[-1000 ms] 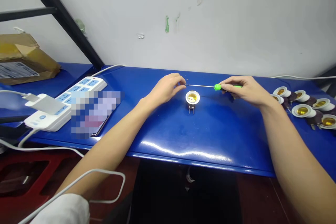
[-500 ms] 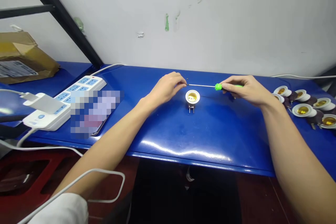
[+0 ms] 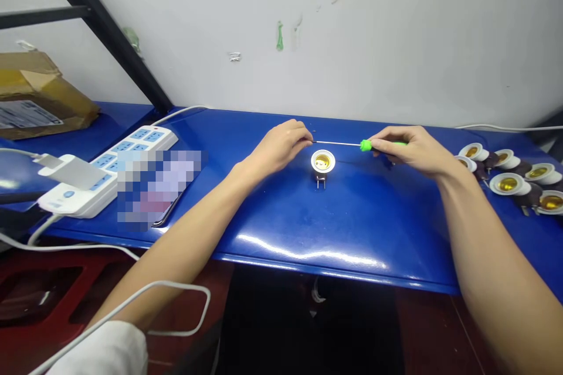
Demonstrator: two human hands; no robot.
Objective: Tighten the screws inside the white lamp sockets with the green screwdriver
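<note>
My right hand [image 3: 407, 149] is wrapped round the green handle of a screwdriver [image 3: 338, 143], whose thin metal shaft points left. At the shaft's dark tip, the thumb and fingers of my left hand [image 3: 285, 142] are pinched together. Whether a small part sits between those fingertips is too small to tell. Just below the shaft, a white lamp socket [image 3: 323, 162] with a gold-coloured inside stands on the blue table [image 3: 281, 217]. Its two metal plug prongs face me, and neither hand touches it.
Several similar lamp sockets [image 3: 508, 184] lie grouped at the right, beyond my right wrist. A white power strip [image 3: 83, 199] with a plugged-in charger and a phone [image 3: 165, 214] lie at the left. Behind them is a cardboard box [image 3: 44, 96]. A white cable [image 3: 176, 285] crosses near my left forearm.
</note>
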